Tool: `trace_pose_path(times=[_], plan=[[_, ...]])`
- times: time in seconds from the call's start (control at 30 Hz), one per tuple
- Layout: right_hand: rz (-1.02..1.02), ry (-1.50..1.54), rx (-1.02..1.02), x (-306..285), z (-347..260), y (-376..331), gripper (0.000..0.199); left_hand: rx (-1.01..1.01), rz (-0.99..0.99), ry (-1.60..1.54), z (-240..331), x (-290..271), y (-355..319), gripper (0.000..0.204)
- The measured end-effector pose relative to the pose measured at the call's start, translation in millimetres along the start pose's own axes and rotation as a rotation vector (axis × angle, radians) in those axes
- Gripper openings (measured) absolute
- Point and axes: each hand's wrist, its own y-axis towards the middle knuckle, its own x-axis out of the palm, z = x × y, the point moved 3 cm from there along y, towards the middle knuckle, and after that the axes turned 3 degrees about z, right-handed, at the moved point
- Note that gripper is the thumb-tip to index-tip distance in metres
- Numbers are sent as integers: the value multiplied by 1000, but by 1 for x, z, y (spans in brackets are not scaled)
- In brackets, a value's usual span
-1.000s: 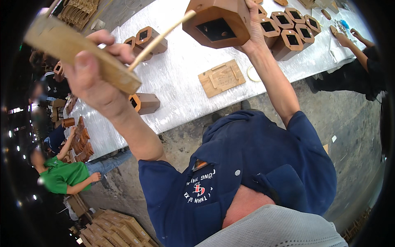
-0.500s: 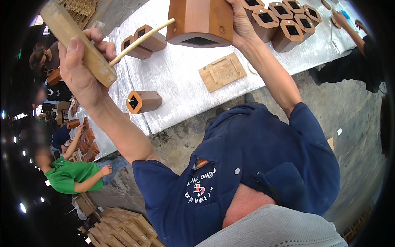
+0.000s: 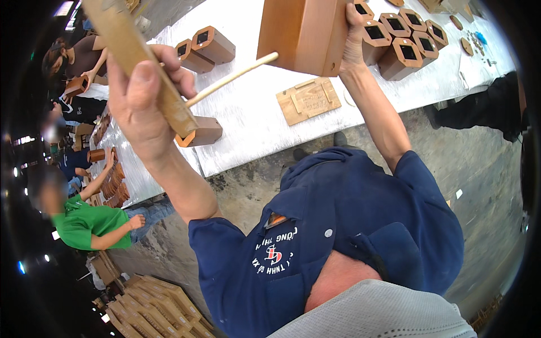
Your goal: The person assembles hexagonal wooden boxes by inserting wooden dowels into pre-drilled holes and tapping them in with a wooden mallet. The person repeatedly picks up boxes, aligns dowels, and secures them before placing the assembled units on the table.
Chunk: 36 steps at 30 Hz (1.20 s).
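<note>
Left hand (image 3: 143, 104), at 10 o'clock in the view, is closed around a pale wooden block (image 3: 138, 59) with a thin round handle (image 3: 231, 79) running out toward 3 o'clock; together they read as a wooden mallet, raised above the bench (image 3: 248, 121).

Right hand (image 3: 354, 36), at 12 o'clock, grips the right side of a large brown wooden box (image 3: 304, 34), fingers wrapped over its edge, held up clear of the bench. The handle tip lies just at the box's lower left face; whether it touches cannot be told. The box's opening is not shown, so contents cannot be told.

On the white-covered bench:
- One small brown hollow box (image 3: 200, 134) on its side, just beneath the mallet head, square opening facing 8 o'clock; interior dark, nothing seen inside.
- Two like boxes (image 3: 204, 45) at 11 o'clock, side by side, dark openings, contents not discernible.
- A cluster of at least four hollow boxes (image 3: 403, 36) at 1 o'clock, touching one another, openings upward and dark.
- One flat pale wooden panel (image 3: 308, 100) with raised strips, below the held box.

At 9 o'clock, other persons work along the bench; one wears a green shirt (image 3: 87, 225). Stacked wooden pieces (image 3: 152, 307) lie on the floor at 7 o'clock.
</note>
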Motion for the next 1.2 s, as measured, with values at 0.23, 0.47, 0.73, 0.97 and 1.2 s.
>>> trace_pose_path(times=[0.23,0.47,0.73,0.97,1.2], plan=[[-228,-363,14,-13,-11,-9,89,24,-9,195,-18,27,-30,77],[-320,-813,-165,9,-21,-35,105,408,145,588,-70,56,-75,81],[-317,-1035,-122,36,-22,-41,111,294,344,229,-92,72,-85,74],[-226,-240,170,-11,9,-17,105,107,205,20,-82,71,-48,64],[196,-114,176,-50,31,-23,89,-211,347,250,-105,-59,-14,47]])
